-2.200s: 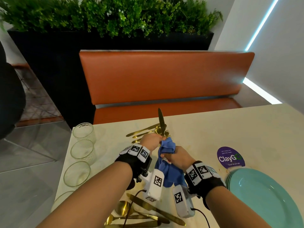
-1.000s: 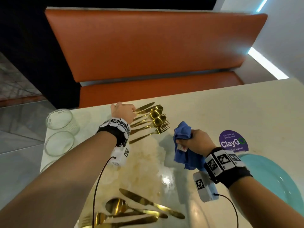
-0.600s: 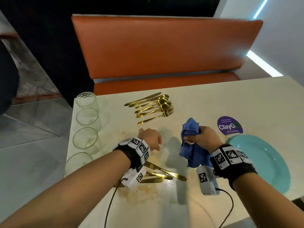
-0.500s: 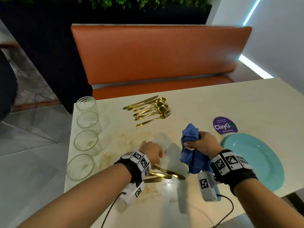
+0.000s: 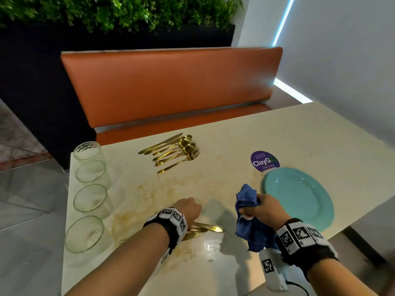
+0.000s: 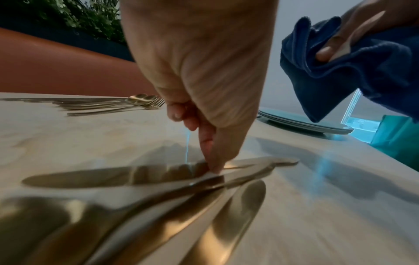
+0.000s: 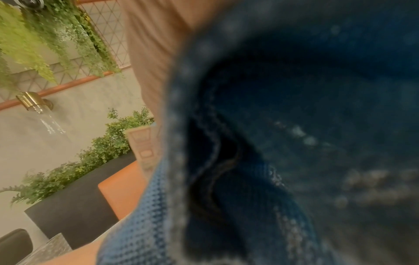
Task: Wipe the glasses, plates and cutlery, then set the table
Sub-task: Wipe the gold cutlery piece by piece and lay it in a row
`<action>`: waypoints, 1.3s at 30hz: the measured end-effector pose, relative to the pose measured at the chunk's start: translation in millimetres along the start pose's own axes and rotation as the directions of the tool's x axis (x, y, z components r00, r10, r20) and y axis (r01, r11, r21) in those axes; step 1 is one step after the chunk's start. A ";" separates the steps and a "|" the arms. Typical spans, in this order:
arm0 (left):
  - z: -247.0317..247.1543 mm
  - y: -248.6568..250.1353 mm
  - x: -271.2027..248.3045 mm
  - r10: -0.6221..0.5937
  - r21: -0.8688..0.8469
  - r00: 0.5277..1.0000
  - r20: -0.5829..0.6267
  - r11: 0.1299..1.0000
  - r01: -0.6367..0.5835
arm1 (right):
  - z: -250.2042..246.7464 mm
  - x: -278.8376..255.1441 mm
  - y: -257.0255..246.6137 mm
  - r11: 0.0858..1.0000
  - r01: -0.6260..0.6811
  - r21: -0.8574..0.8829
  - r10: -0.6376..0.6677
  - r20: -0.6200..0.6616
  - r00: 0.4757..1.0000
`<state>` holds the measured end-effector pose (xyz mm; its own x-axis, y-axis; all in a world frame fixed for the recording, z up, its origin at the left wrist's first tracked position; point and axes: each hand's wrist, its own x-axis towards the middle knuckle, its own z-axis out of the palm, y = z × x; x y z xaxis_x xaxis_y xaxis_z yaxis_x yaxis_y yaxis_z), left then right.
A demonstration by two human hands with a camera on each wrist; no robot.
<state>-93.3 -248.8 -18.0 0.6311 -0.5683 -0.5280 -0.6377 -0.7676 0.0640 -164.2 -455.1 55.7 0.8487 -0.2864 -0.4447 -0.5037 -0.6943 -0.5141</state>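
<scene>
Left grip [image 5: 189, 208] reaches down with fingers curled onto the near pile of gold cutlery [image 5: 205, 228] on the counter [image 5: 299, 133], while the right grip [image 5: 264, 210] holds a bunched blue cloth [image 5: 250, 223] just above the surface; a second, tidier bundle of gold cutlery [image 5: 171, 152] lies toward the far edge, four glasses [image 5: 89, 201] stand in a row along the left side, and teal plates [image 5: 299, 197] sit stacked at the right beside a purple sticker [image 5: 264, 161]. From the left wrist, the fingertips [image 6: 213, 161] pinch down on the handle of a flat knife [image 6: 113, 176] that crosses other pieces, the stacked plates [image 6: 303, 123] visible beyond and the cloth [image 6: 353, 71] hanging from the other hand. From the right wrist, folds of the cloth [image 7: 294, 143] fill nearly the whole frame, so the fingers gripping it cannot be made out there. The knife looks thin, stiff, light and polished, likely slippery and hard to lift off a smooth top; taking it by the handle at mid-length, tipping one edge up first, seems the surest hold, leaving the blade free for the soft cloth, which should fold easily around it.
</scene>
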 end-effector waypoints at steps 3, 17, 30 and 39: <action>-6.1 5.8 3.8 -0.004 0.062 0.999 0.045 0.998 0.001 | -0.9 0.4 4.3 1.000 -0.009 0.001 0.009 -0.006 1.000; -56.9 -8.0 -3.4 -0.160 -0.163 0.981 -0.106 0.976 0.142 | -9.7 10.1 -9.2 0.992 0.050 0.113 -0.055 0.046 0.997; -90.8 -13.5 -21.7 -0.404 -0.965 0.895 -0.187 0.244 -0.092 | 27.5 14.0 -85.3 0.936 0.180 0.303 -0.233 0.149 0.961; -96.0 -9.5 -24.7 -0.487 -0.990 0.866 -0.116 -0.015 -0.141 | 22.2 7.6 -58.4 0.942 0.118 0.313 -0.203 0.252 0.946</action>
<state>-60.4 -255.9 75.8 0.9080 -0.1528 -0.3901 0.3578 -0.2016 0.9118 -131.9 -402.1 66.0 0.8646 0.0359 -0.5012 -0.4246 -0.4812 -0.7669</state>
